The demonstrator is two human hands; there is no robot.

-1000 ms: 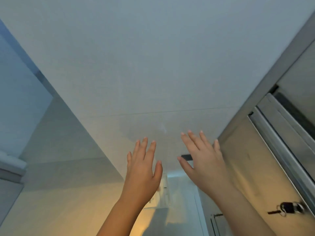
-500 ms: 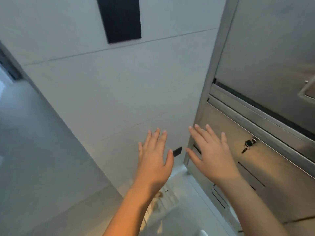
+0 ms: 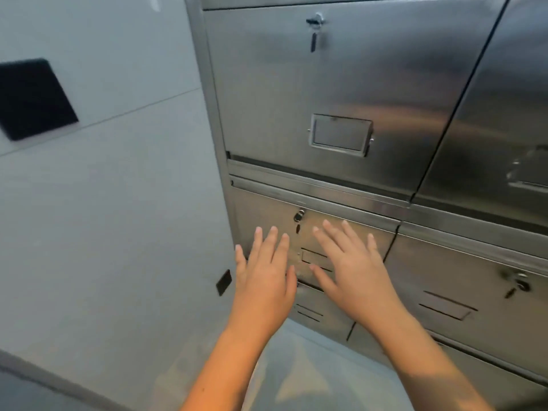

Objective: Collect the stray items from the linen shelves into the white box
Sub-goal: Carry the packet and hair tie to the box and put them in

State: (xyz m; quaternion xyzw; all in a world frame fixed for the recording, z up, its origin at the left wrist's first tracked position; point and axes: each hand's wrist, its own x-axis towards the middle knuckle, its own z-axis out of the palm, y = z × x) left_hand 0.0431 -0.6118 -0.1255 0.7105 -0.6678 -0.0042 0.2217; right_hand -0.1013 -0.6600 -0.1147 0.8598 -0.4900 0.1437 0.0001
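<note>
Left hand [image 3: 264, 283] and right hand [image 3: 355, 277] hover side by side, fingers spread and empty, before a steel cabinet [image 3: 326, 84] door with a key [image 3: 299, 217] in its lock. White box: location cannot be told.

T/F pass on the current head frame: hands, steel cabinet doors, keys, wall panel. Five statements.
1. The left hand and the right hand are both empty, with fingers straight and spread. True.
2. The upper key sits in the lock of the upper door. True.
3. The steel doors in view stand open. False: every door in view is closed.
4. The black panel is mounted on a steel door. False: it is on the wall, left of the doors.
5. The right hand grips the lower key. False: neither hand holds it; it hangs in its lock between the fingertips of the two hands.
</note>
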